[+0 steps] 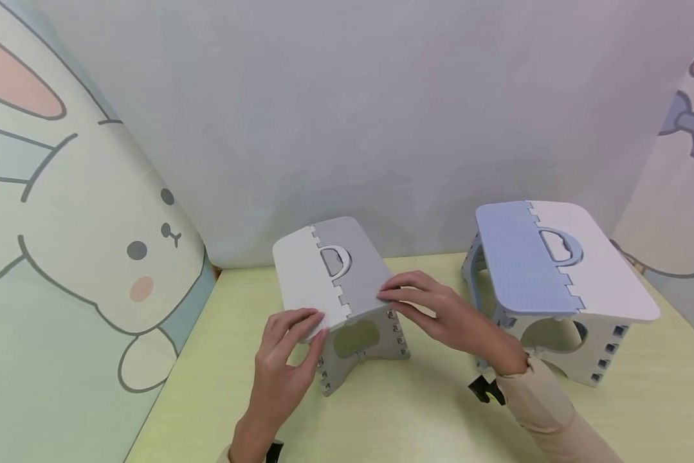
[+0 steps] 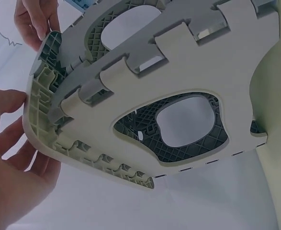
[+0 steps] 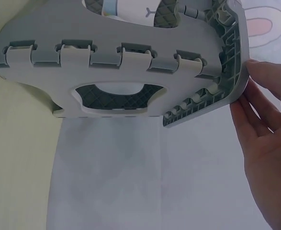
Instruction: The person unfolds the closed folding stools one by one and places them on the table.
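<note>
A folding step stool (image 1: 300,276) with a white and grey top stands on its unfolded legs, a white carry handle (image 1: 345,262) across its middle seam. My left hand (image 1: 285,360) pinches the near left corner of the top, thumb at the edge and fingers over the surface. At the near right corner, my right hand (image 1: 439,312) does the same with its thumb against the rim. Both wrist views look at the ribbed underside and the hinged leg panel (image 2: 236,76) of this stool.
To the right stands a second folding stool (image 1: 526,270), blue and white, also unfolded. Both stools are on a pale yellow-green table (image 1: 208,386). Behind it rises a plain light wall (image 1: 352,116), with a cartoon rabbit panel (image 1: 92,238) at left.
</note>
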A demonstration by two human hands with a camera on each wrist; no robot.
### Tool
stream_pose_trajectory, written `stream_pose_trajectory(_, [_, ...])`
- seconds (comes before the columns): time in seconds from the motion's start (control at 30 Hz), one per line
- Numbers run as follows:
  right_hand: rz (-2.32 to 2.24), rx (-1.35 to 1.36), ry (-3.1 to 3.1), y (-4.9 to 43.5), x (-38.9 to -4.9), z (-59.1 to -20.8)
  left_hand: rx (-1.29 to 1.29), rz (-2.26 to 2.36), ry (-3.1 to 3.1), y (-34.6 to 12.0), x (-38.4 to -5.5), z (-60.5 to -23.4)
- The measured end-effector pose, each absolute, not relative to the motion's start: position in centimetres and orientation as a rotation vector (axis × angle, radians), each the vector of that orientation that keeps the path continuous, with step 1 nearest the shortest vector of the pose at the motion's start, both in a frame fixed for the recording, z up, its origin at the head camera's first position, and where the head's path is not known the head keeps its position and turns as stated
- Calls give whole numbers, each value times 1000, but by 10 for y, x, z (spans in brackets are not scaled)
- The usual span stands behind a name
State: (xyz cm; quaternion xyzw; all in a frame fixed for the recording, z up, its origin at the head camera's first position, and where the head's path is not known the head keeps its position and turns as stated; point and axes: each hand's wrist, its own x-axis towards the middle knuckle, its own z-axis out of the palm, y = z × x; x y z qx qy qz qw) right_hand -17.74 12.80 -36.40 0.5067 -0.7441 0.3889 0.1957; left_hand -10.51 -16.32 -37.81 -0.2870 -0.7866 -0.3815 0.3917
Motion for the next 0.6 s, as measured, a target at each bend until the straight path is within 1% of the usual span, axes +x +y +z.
stream_pose_trajectory(0.2, [1087, 1422, -2020, 128, -177, -364, -719, -976, -1988, -160, -104, -376])
stream_pose_trajectory(0.6, [1058, 1337, -1956, 130, -172, -366, -695, -987, -1973, -154, -101, -375])
